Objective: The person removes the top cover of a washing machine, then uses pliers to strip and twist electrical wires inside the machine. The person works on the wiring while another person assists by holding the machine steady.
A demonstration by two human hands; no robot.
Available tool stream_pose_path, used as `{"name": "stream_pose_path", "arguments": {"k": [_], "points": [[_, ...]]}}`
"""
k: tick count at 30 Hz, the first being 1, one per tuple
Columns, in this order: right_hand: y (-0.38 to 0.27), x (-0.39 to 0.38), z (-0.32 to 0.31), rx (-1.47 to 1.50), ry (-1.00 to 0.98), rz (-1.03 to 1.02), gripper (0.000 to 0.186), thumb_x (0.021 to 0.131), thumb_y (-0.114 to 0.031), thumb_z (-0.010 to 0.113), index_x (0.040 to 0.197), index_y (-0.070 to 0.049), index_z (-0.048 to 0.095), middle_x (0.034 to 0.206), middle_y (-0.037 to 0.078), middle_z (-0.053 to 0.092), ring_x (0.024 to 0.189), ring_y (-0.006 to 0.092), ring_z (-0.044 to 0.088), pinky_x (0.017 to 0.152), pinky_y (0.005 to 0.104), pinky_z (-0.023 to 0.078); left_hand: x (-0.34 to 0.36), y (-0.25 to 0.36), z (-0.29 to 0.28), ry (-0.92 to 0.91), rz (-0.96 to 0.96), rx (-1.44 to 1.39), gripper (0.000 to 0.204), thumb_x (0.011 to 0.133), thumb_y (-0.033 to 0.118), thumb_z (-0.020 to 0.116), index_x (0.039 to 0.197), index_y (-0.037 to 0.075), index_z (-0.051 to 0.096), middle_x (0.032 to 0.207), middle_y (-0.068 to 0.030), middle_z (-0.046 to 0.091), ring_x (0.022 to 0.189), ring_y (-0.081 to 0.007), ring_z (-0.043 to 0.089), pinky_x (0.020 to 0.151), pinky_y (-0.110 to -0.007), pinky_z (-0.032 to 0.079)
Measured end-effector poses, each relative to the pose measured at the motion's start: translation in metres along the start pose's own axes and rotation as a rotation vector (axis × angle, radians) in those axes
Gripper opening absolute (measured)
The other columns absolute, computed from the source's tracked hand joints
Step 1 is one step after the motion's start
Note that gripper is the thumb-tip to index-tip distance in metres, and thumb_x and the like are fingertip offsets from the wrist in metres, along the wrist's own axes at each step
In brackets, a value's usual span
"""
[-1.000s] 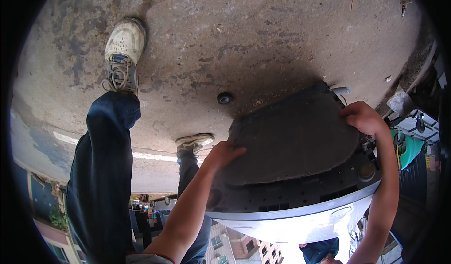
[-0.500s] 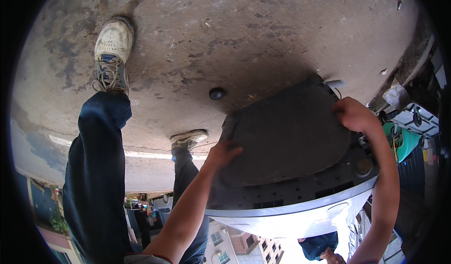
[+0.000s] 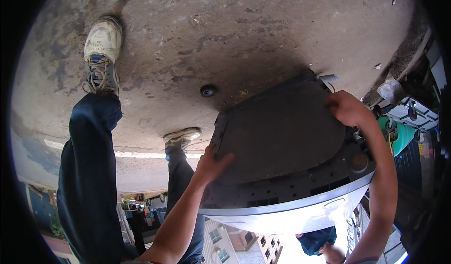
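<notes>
A large white appliance [image 3: 286,221] is tipped so its black underside faces me. It looks like a washing machine. A broad dark panel [image 3: 282,132] covers most of the black base [image 3: 277,196]. My left hand [image 3: 207,167] rests at the base's left edge, thumb stretched apart over the panel side and fingers along the rim. At the far right edge of the panel, my right hand [image 3: 347,109] has its fingers curled over that edge; the fingertips are partly hidden. A round foot [image 3: 360,162] sits at the base's right corner.
A small black round part [image 3: 207,91] lies on the stained concrete floor [image 3: 263,38]. A grey hose end [image 3: 329,78] pokes out beyond the far corner. Right of my arm are a wheeled cart [image 3: 404,113] and a green tub [image 3: 405,137]. Another person's dark clothing [image 3: 318,240] shows behind the appliance.
The whole view has shifted slightly, with the appliance and floor parts a little further left. My left thumb stands more apart from its fingers. The right hand stays at the panel's edge.
</notes>
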State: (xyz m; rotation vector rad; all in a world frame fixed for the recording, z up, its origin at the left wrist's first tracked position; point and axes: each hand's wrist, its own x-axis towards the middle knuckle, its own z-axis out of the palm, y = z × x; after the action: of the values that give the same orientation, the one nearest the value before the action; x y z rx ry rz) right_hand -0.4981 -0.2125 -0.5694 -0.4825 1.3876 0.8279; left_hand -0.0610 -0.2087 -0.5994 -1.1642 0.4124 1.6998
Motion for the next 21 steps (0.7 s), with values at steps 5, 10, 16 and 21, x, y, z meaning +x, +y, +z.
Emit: {"name": "stream_pose_path", "arguments": {"k": [5,10,16,21], "points": [[0.003,0.004,-0.003,0.070,-0.033,0.037,0.038,0.076,-0.007,0.056,0.109,0.005,0.070,0.105,0.026,0.071,0.102,0.0352,0.068,0.092,0.0398,0.052,-0.002,-0.001,0.003,-0.089,-0.051,-0.312,0.084,0.087,0.030,0.078,0.148,-0.009,0.036,0.132,-0.0273,0.060,0.116,-0.0284,0.064,0.099,-0.034,0.051],[0.006,0.003,-0.002,0.141,-0.038,0.078,0.039,0.077,-0.008,0.058,0.112,0.005,0.070,0.106,0.024,0.072,0.102,0.0313,0.069,0.093,0.0372,0.052,0.015,-0.024,0.010,-0.135,-0.084,-0.317,0.085,0.082,0.033,0.082,0.146,-0.007,0.041,0.135,-0.0262,0.058,0.116,-0.0298,0.064,0.097,-0.036,0.053],[-0.008,-0.007,-0.013,0.265,0.019,0.114,0.039,0.077,-0.012,0.061,0.110,0.006,0.071,0.103,0.023,0.073,0.094,0.0320,0.070,0.087,0.0372,0.054,0.016,-0.014,0.004,-0.242,-0.140,-0.482,0.073,0.085,0.014,0.078,0.146,-0.004,0.044,0.133,-0.0241,0.060,0.111,-0.0279,0.066,0.094,-0.036,0.056],[0.012,-0.039,-0.047,0.979,0.116,0.250,0.042,0.085,-0.015,0.065,0.121,0.006,0.067,0.105,0.017,0.073,0.097,0.0225,0.070,0.085,0.0329,0.056,-0.022,0.030,-0.011,-0.500,-0.146,-0.896,0.065,0.084,-0.005,0.074,0.143,-0.001,0.047,0.128,-0.0202,0.060,0.107,-0.0281,0.068,0.092,-0.038,0.060]]}}
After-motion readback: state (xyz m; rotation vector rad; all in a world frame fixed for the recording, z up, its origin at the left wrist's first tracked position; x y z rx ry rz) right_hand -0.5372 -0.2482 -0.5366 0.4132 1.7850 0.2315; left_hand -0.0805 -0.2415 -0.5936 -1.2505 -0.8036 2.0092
